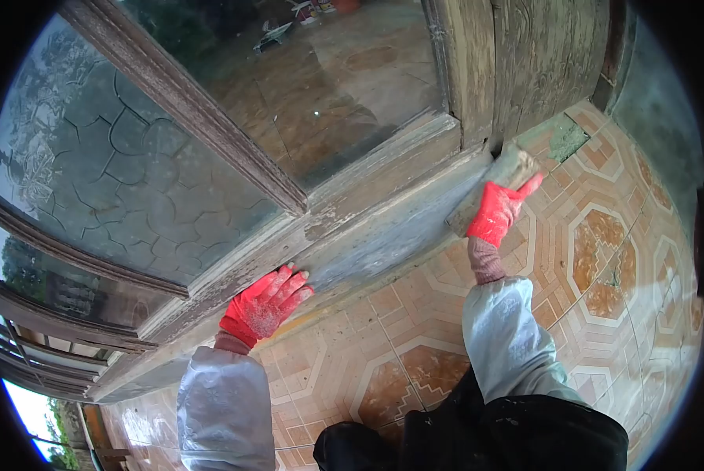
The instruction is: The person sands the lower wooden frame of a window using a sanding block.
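- The right hand in a red glove with a maroon knitted cuff (499,213), right of the frame's centre, has its grip closed around a flat, rectangular, grey-stained tool (509,167); the index finger stretches out toward the upper right.
- This tool lies slantwise at the right end of a smooth grey strip, damp-looking and plaster-like (391,243), which runs from the middle of the frame up to the right; its exact material I cannot tell.
- The left hand in a matching red glove, whitened with dust (267,304), sits lower left of centre, its grip wide, with fingers spread over the strip's left part, just below the woodwork.
- Above the strip, weathered brown timber framing with flaking paint (383,184) holds large reflective glass panes (140,169) across the upper left.
- A rough greenish-grey patch (568,141) lies on the floor at upper right.
- Patterned orange-and-cream floor tiles (603,259) fill the right and lower frame.
- Whitish sleeves (510,334) and black clothing (556,432) show at the bottom.
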`<action>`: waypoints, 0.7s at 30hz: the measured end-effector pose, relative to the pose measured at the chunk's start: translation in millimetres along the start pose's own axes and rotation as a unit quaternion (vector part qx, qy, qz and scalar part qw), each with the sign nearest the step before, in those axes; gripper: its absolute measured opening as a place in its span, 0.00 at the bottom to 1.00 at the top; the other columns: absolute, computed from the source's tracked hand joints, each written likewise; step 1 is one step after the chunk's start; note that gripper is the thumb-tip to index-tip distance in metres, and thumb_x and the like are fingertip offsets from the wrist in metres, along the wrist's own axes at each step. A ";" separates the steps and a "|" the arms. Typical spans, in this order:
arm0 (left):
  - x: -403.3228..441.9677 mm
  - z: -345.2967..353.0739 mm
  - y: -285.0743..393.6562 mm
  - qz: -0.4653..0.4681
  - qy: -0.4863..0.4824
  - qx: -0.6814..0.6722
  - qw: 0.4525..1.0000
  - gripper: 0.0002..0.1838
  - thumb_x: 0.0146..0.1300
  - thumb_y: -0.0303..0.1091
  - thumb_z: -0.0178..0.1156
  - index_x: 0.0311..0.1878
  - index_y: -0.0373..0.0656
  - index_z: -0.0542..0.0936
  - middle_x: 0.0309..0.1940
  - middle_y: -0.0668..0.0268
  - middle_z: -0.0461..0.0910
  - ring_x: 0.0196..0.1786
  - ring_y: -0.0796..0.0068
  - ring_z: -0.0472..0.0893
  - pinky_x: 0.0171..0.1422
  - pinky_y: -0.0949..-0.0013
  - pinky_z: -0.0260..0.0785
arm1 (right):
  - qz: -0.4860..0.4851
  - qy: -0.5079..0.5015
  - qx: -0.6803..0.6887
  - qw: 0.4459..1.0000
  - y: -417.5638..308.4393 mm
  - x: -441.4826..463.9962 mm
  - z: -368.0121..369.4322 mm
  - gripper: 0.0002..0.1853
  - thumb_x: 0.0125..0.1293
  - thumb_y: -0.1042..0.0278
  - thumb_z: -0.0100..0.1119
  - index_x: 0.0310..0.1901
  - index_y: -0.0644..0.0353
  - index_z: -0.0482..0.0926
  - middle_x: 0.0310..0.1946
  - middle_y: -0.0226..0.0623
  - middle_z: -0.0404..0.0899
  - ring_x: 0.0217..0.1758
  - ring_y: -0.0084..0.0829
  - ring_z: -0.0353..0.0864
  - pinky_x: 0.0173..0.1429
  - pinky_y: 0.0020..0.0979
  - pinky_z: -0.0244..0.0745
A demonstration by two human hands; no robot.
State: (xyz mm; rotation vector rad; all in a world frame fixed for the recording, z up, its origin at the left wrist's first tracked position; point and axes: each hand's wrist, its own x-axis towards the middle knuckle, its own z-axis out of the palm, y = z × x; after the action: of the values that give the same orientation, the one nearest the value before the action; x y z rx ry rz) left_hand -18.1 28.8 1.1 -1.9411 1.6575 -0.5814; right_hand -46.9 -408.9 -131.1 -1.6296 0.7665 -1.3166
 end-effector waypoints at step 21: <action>-2.7 4.5 0.5 0.012 -0.020 0.058 0.998 0.27 0.62 0.39 0.53 0.67 0.52 0.71 0.70 0.68 0.66 0.73 0.59 0.63 0.74 0.59 0.60 | 0.022 0.000 0.140 0.990 37.6 14.6 -5.4 0.48 0.55 0.67 0.63 0.75 0.60 0.45 0.40 0.35 0.75 0.42 0.31 0.77 0.49 0.36 0.74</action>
State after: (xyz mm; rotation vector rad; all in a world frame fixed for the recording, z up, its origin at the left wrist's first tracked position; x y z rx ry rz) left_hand -16.1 31.9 -2.7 -1.8349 1.5850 -0.6117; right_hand -46.2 -438.9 -158.6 -1.3811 0.5836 -1.3290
